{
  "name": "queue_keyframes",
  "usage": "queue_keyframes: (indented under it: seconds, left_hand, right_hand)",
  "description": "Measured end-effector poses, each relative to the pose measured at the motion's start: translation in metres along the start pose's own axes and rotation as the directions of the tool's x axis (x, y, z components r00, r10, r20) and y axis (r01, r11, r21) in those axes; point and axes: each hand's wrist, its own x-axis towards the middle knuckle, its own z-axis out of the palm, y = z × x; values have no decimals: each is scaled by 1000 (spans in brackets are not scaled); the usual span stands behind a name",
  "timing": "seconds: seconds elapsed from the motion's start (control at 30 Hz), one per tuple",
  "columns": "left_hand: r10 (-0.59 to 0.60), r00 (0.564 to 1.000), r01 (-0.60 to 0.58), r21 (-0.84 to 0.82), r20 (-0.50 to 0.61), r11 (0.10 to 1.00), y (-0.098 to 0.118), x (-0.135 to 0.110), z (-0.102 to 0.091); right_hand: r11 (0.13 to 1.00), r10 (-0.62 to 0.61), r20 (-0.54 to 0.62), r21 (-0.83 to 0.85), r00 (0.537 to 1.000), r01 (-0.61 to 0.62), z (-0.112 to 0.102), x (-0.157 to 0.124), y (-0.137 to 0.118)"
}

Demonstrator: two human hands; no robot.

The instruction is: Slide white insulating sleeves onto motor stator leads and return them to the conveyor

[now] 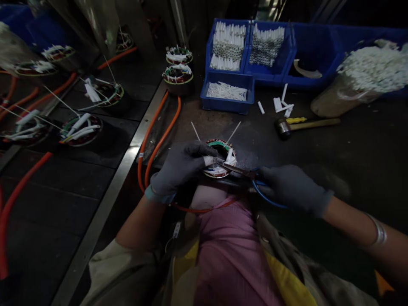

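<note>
A round wound motor stator (pixel 234 149) stands on the bench in front of me, with white sleeves, green insulation and two thin white ties sticking up. My left hand (pixel 181 165), in a grey glove with white wrapping on one fingertip, is closed at the stator's near left rim. What its fingers pinch is too small to make out. Gripped in my gloved right hand (pixel 291 187) is a pair of scissors (pixel 239 170) with blue handles. The blades point left across the stator, close to my left fingertips.
Blue bins (pixel 247 70) of white tubes line the back. A mallet (pixel 283 128), loose tubes (pixel 277 104) and a bundle of white pieces (pixel 376 70) lie right. More stators (pixel 178 78) stand back left and along the roller conveyor (pixel 63 178), among orange cables (pixel 168 127).
</note>
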Motion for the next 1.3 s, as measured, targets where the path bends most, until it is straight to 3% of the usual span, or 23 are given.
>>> queue_keyframes:
  seconds: [0.13, 0.2, 0.3, 0.4, 0.5, 0.6, 0.63, 0.7, 0.77, 0.8, 0.9, 0.97, 1.03, 1.13, 1.23, 1.3]
  left_hand:
    - [9, 1000, -9, 11, 15, 1000, -2, 3, -2]
    - [7, 1000, -7, -2, 5, 1000, -1, 3, -4]
    - [31, 1000, -31, 11, 7, 999, 5, 4, -6]
    - [53, 995, -55, 25, 79, 998, 12, 7, -5]
    - [47, 984, -53, 34, 173, 998, 17, 9, -3]
    - [38, 979, -61, 113, 200, 992, 25, 16, -7]
    - [56, 983, -83, 150, 174, 985, 28, 24, -9]
    - [177, 984, -177, 212, 19, 961, 35, 55, -15]
    - [343, 921, -288, 271, -184, 918, 39, 102, -20]
    - [384, 899, -307, 323, -210, 895, 40, 128, -22]
    - [309, 951, -283, 431, 10, 857, 33, 192, -28]
    - [294, 945, -327, 431, 142, 841, 25, 206, -33]
    - [298, 928, -364, 387, 222, 847, 19, 196, -37]
    - [211, 882, -374, 352, 422, 858, 21, 158, -36]
    - [150, 817, -397, 354, 557, 847, 31, 128, -19]
    - [164, 829, -392, 345, 535, 853, 34, 119, -2]
  right_hand:
    - [988, -40, 13, 148, 999, 38, 7, -5, 2]
    - [993, -8, 11, 117, 1000, 7, 7, -9, 0]
    - [1000, 29, -81, 8, 996, -28, 2, -12, -9]
    - [999, -2, -144, -39, 990, -3, -9, -6, -22]
    - [1000, -13, -91, -30, 996, 10, -14, 3, -27]
    - [986, -87, 7, 146, 996, 85, -6, 8, -21]
    - [970, -112, 11, 219, 994, 107, 0, 9, -19]
    - [934, -132, -19, 333, 991, 131, 12, 12, -19]
    - [906, -121, -65, 401, 990, 137, 23, 15, -22]
    - [898, -115, -81, 419, 990, 138, 27, 17, -24]
    - [895, -89, -115, 426, 989, 130, 35, 14, -24]
    - [906, -47, -159, 408, 986, 109, 37, 7, -13]
    - [934, 45, -234, 355, 971, 42, 38, 0, 3]
    - [970, 178, -285, 212, 942, -119, 32, 1, 26]
    - [981, 168, -270, 141, 948, -133, 16, 18, 29]
    - [988, 129, -273, 115, 953, -100, 5, 32, 23]
